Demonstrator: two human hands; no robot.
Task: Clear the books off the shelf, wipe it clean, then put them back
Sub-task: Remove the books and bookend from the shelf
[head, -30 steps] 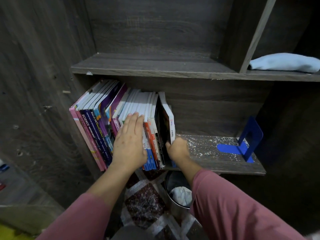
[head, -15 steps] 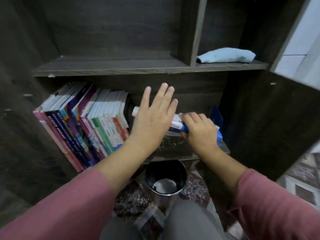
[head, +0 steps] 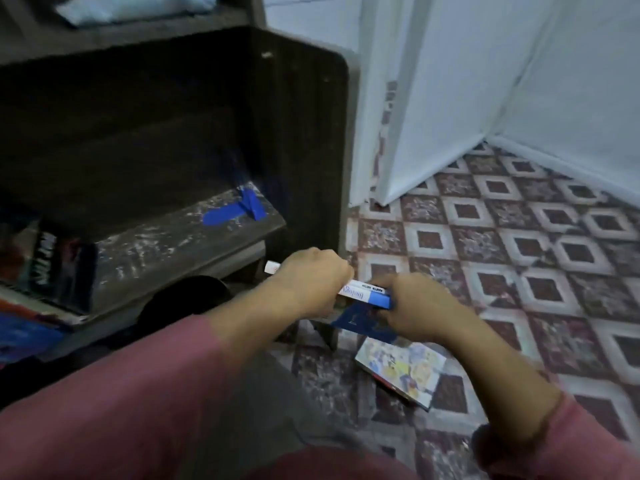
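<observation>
- Tiled floor [head: 519, 254] in red-and-white diamonds, white walls [head: 485, 64] behind, dark wood shelf [head: 180, 237] at left.
- Both hands low, just right of shelf's front corner, above floor.
- Left hand [head: 311, 282] curled round one end of book [head: 367, 294]; right hand [head: 419, 306] gripping other end.
- Hands close together, only a short stretch of book showing between them.
- Book spine-up, white and blue, roughly level; blue cover showing below, near right hand.
- Book off shelf, held over tiles.
- Floor book [head: 398, 372] lying flat, colourful cover up, just below right wrist.
- Books [head: 59, 268] at left end of shelf, blurred, well apart from hands.
- Blue bookend [head: 242, 209] on dusty shelf board, beyond left hand.
- Light blue cloth [head: 131, 8] on upper level.
- Dark bin [head: 183, 299] under shelf, partly hidden by left arm.
- Pink sleeves [head: 138, 410] on both arms.
</observation>
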